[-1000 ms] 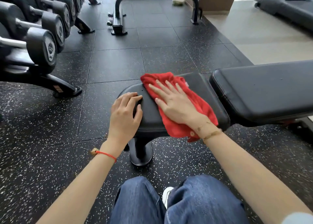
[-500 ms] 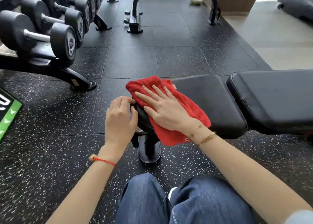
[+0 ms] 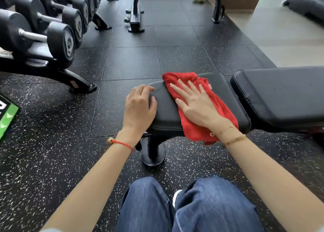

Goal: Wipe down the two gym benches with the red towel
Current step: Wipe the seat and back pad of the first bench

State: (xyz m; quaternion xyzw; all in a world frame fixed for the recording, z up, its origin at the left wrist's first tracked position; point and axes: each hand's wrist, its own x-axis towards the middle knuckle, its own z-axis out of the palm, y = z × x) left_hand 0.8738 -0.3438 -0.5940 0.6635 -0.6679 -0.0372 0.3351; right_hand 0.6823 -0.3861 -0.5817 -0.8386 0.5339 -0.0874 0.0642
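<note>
The near bench's black seat pad [image 3: 166,114] lies in front of me, with its longer back pad [image 3: 280,94] to the right. A red towel [image 3: 226,114] is spread across the seat, its near end hanging over the front edge. My right hand [image 3: 196,105] lies flat on the towel with fingers spread, pressing it onto the pad. My left hand [image 3: 138,108] rests on the seat's left end, fingers curled over the edge. A second black bench [image 3: 136,14] stands across the floor at the top; only its frame and the pad's underside show.
A rack of black dumbbells [image 3: 52,38] runs along the left, its foot reaching toward the bench. A green-and-black mat [image 3: 7,119] sits at the left edge. The bench's foot [image 3: 152,154] stands just beyond my knees. A treadmill [image 3: 306,1] is at top right.
My right hand slid the towel to the seat's left end half a second ago, then back right to mid-seat. The left hand stayed on the seat's left end. My head shifted.
</note>
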